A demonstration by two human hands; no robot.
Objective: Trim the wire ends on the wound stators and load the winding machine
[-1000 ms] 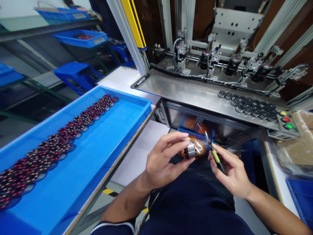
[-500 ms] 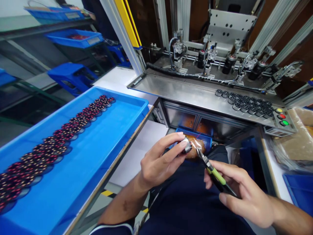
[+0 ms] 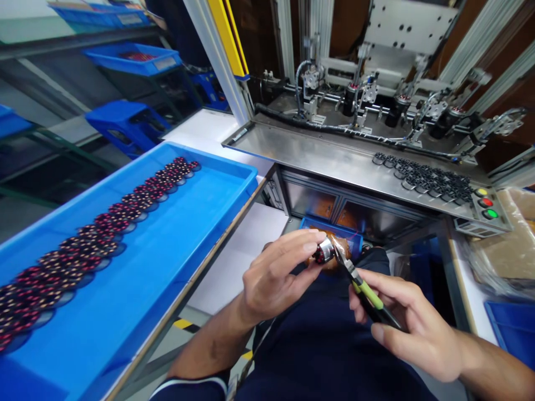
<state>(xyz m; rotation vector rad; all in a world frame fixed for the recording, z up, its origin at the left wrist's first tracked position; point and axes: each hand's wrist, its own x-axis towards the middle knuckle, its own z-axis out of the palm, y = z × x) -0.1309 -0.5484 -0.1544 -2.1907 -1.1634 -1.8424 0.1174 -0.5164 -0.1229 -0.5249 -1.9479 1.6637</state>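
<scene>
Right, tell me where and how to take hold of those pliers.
Take the pliers by the green-and-black handles, probably best from the lower right: the narrow tips point up and left toward the small round part in the left hand, while the handles slant back into the right hand.

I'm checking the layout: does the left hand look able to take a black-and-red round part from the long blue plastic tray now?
Probably not: the left hand holds a short silver-and-black cylinder, though nothing visible blocks its way to the tray.
</scene>
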